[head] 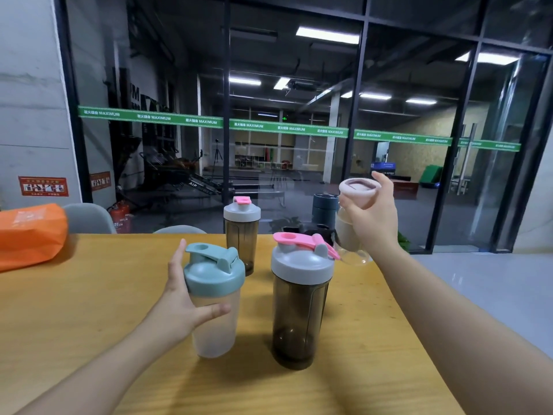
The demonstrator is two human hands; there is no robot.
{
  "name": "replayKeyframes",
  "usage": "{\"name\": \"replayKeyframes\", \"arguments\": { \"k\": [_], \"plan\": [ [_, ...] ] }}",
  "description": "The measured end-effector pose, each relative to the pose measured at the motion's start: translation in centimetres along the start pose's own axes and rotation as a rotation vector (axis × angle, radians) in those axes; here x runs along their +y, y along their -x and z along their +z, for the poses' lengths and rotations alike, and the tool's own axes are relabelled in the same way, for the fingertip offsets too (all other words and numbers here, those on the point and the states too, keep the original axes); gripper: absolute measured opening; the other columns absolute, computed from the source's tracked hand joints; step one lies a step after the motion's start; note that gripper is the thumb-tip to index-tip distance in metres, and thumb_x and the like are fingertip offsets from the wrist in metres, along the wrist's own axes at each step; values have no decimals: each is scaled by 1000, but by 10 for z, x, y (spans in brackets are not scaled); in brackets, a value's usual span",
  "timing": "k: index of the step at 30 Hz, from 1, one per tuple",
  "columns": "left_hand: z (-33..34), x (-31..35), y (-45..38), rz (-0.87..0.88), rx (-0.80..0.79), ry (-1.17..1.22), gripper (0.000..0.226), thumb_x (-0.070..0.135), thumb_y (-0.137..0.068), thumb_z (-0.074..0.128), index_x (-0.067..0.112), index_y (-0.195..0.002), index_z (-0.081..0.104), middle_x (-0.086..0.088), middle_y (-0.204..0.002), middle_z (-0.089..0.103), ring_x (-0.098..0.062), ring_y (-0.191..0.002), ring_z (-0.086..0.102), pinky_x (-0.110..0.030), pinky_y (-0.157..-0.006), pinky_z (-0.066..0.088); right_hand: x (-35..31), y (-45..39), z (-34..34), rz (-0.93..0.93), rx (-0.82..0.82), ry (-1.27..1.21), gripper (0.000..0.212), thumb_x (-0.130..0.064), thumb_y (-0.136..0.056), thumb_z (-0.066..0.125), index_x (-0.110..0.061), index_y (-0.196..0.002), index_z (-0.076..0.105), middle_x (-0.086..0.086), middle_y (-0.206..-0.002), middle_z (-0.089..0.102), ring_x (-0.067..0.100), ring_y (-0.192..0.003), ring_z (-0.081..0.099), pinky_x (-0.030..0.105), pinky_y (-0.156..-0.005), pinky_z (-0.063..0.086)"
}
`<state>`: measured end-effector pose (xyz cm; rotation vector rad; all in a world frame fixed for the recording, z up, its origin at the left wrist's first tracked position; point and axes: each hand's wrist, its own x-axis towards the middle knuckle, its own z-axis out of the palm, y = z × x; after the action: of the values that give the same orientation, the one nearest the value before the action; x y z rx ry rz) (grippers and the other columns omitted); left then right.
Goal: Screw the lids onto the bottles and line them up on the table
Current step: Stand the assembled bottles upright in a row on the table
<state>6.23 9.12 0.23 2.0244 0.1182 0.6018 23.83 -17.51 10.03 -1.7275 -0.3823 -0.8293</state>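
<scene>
My left hand (182, 304) grips a frosted clear bottle with a teal lid (214, 301), which stands on the wooden table (89, 310). My right hand (371, 217) holds a clear bottle with a pale pink lid (351, 232) tilted in the air above the table's far right edge. A smoky dark bottle with a grey lid and pink flap (300, 304) stands upright between my hands. A second, smaller smoky bottle with a grey lid and pink cap (241, 232) stands farther back. A dark blue bottle (324, 209) shows behind my right hand, partly hidden.
An orange bag (30, 235) lies at the table's far left. Two grey chair backs (89, 217) rise behind the far edge. A black object (321, 233) sits behind the pink flap. A glass wall stands beyond, and the table's right edge drops to a grey floor.
</scene>
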Motion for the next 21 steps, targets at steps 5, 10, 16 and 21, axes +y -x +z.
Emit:
{"name": "replayKeyframes", "arguments": {
  "k": [5,10,16,21],
  "plan": [
    [-2,5,2,-18,-18,3,127,26,-59,87,58,-128,-15,-2,-153,24,-12,-133,29,-30,-109,24,-26,-7,3,-115,-4,12,73,-32,-77,75,-29,-138,34,-4,-128,52,17,-115,50,35,-96,45],
    [-11,12,1,0,-35,-35,143,79,-26,75,54,-136,-13,8,-148,13,-11,-136,22,-34,-112,24,-53,-12,7,-204,-23,0,72,-29,-78,75,-26,-138,35,-3,-131,50,18,-117,47,23,-90,37],
    [-19,27,-14,78,26,-61,122,100,-38,38,47,-143,8,19,-138,12,3,-126,15,-26,-106,18,-84,-19,18,-202,-114,-155,72,-30,-77,77,-31,-135,34,-12,-119,50,14,-110,53,30,-91,48],
    [-15,48,-31,126,105,-61,75,66,-84,40,36,-149,15,13,-151,13,6,-127,14,-25,-107,14,-97,-18,39,-93,-241,-318,75,-27,-77,77,-26,-138,33,-14,-114,48,10,-105,53,19,-78,48]
  ]
}}
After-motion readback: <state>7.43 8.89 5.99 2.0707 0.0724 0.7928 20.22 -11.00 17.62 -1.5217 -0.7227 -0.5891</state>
